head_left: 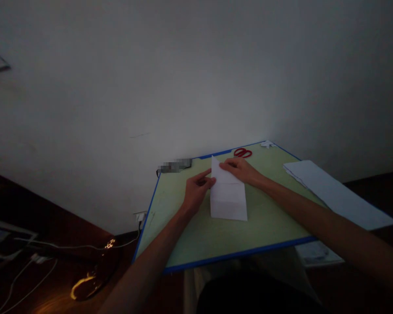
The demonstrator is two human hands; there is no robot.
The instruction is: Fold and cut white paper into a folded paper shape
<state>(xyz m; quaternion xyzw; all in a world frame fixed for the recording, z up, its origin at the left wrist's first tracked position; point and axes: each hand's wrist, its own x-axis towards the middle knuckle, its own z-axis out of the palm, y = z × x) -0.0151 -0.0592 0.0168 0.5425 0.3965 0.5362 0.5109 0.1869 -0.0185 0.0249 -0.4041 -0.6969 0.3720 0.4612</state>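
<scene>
A white sheet of paper with crosswise creases lies on the pale green tabletop. Its far end comes to a point, with the upper right side slanting as if folded over. My left hand pinches the left edge, thumb on top of the sheet and forefinger at the edge. On the upper right slant, my right hand presses and grips the paper with its fingers curled. Red-handled scissors lie just beyond my right hand; their blades are hard to make out.
White paper sheets overhang the table's right side. Small paper scraps sit at the far right corner, and a dark, partly blurred item at the far left. The table stands against a grey wall. A white cable runs low on the left.
</scene>
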